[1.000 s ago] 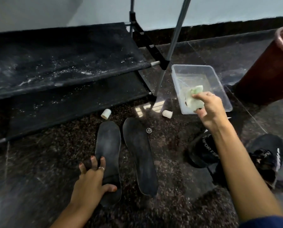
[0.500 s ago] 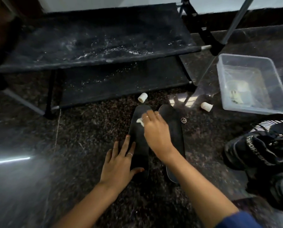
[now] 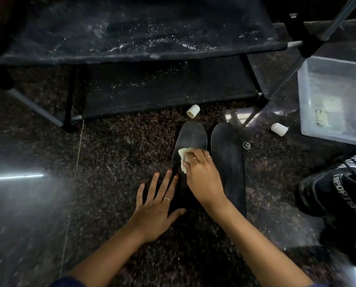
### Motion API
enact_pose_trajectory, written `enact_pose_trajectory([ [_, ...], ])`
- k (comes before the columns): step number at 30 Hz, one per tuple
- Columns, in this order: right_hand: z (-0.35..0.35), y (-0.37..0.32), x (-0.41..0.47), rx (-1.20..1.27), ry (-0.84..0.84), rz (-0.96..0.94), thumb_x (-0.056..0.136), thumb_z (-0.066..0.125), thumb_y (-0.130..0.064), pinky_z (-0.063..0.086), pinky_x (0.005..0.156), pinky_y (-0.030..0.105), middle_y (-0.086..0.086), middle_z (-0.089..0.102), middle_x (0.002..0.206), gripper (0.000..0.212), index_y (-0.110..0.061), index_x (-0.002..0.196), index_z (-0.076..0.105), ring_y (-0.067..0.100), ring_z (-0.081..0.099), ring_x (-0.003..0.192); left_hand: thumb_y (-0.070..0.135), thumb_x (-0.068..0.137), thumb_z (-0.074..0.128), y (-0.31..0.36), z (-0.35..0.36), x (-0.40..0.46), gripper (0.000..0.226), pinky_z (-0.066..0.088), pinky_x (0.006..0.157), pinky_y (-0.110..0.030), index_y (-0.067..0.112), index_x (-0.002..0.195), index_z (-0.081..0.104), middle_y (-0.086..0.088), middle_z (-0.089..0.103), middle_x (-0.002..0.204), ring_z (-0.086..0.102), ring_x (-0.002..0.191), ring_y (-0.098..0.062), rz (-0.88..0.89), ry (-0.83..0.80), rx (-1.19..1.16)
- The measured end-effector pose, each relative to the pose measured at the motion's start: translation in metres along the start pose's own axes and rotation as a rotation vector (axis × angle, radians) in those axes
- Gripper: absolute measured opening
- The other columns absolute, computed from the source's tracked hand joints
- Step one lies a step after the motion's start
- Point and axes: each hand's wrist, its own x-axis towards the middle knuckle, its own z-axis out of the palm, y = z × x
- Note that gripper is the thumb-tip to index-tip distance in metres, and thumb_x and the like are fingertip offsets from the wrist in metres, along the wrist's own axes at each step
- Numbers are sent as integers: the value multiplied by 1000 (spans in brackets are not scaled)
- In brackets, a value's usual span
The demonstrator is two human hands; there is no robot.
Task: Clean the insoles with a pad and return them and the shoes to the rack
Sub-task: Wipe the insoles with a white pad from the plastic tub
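Two black insoles lie side by side on the dark speckled floor: the left insole (image 3: 190,139) and the right insole (image 3: 227,160). My right hand (image 3: 203,177) presses a pale pad (image 3: 183,155) onto the middle of the left insole. Flat on the floor, my left hand (image 3: 158,206) has its fingers spread, with thumb and fingertips resting on that insole's near end. A black sports shoe (image 3: 336,193) sits at the right edge, a second one partly cut off below it. The black two-shelf rack (image 3: 144,52) stands behind the insoles.
A clear plastic tub (image 3: 334,100) with pale scraps inside stands at the right. Two small white caps (image 3: 193,111) (image 3: 279,129) and a small round ring (image 3: 246,145) lie on the floor near the insoles' far ends. A grey pole (image 3: 336,19) slants past the tub.
My right hand carried the pad from the tub to the left insole and now has slid it nearer along that insole. My left hand has shifted slightly while holding the insole's near end.
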Motion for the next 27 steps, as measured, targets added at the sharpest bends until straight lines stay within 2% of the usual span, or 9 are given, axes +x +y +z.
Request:
enact_pose_trajectory([
  [4, 5, 0, 1, 85, 31, -3, 73, 61, 10, 51, 81, 35, 8, 63, 112, 39, -3, 109, 64, 24, 55, 99, 76, 67, -11, 1, -1, 2, 77, -22, 105, -40, 40, 127, -42, 21, -50, 136, -52, 121, -5, -4, -19, -14],
  [9, -2, -2, 24, 87, -54, 18, 61, 51, 22, 53, 73, 41, 18, 60, 104, 41, 7, 97, 63, 36, 56, 93, 80, 59, -26, 0, 0, 2, 80, -20, 106, -41, 42, 125, -46, 20, -49, 138, -48, 126, -8, 7, -39, -11],
  [11, -1, 1, 49, 86, -31, 50, 67, 49, 22, 49, 76, 37, 21, 57, 107, 37, 8, 99, 61, 36, 53, 97, 80, 57, -29, 1, -1, 1, 80, -18, 106, -41, 42, 125, -48, 20, -50, 137, -46, 127, -10, 2, -54, -4],
  [13, 2, 8, 75, 69, 7, 105, 76, 49, 19, 51, 82, 35, 19, 57, 115, 35, 7, 106, 62, 31, 53, 103, 79, 56, -29, 2, -3, 2, 82, -17, 107, -42, 40, 126, -47, 20, -52, 136, -46, 127, -11, -12, -65, 5],
  [16, 5, 15, 90, 59, 14, 120, 75, 50, 19, 53, 77, 32, 14, 59, 114, 38, 1, 105, 66, 27, 57, 99, 78, 59, -24, 2, -5, 2, 82, -17, 108, -43, 40, 128, -46, 21, -52, 135, -45, 127, -9, -22, -77, -9],
  [18, 7, 15, 77, 78, -15, 109, 76, 50, 16, 53, 76, 33, 12, 60, 111, 38, -2, 106, 65, 26, 59, 98, 78, 58, -24, 1, -4, 3, 81, -17, 108, -43, 41, 127, -46, 21, -52, 136, -45, 128, -9, -16, -79, -12],
  [20, 7, 12, 48, 133, -76, 114, 76, 49, 14, 53, 82, 34, 10, 62, 112, 41, -5, 110, 63, 24, 60, 101, 79, 57, -25, 1, -3, 4, 81, -18, 107, -44, 42, 125, -47, 21, -51, 137, -45, 128, -9, -11, -72, -23],
  [23, 2, 0, -7, 234, -147, 0, 79, 52, 9, 49, 91, 27, 4, 64, 112, 43, -11, 116, 64, 19, 58, 105, 79, 59, -26, -2, 2, 4, 76, -19, 106, -42, 43, 123, -49, 21, -49, 138, -44, 128, -10, 6, -50, -31],
  [27, 1, 5, -1, 191, -155, -37, 72, 53, 13, 52, 87, 32, 3, 63, 110, 49, -12, 112, 66, 21, 57, 102, 81, 61, -25, -2, 3, 3, 76, -20, 105, -42, 45, 123, -48, 22, -46, 139, -43, 129, -9, 6, -34, -45],
])
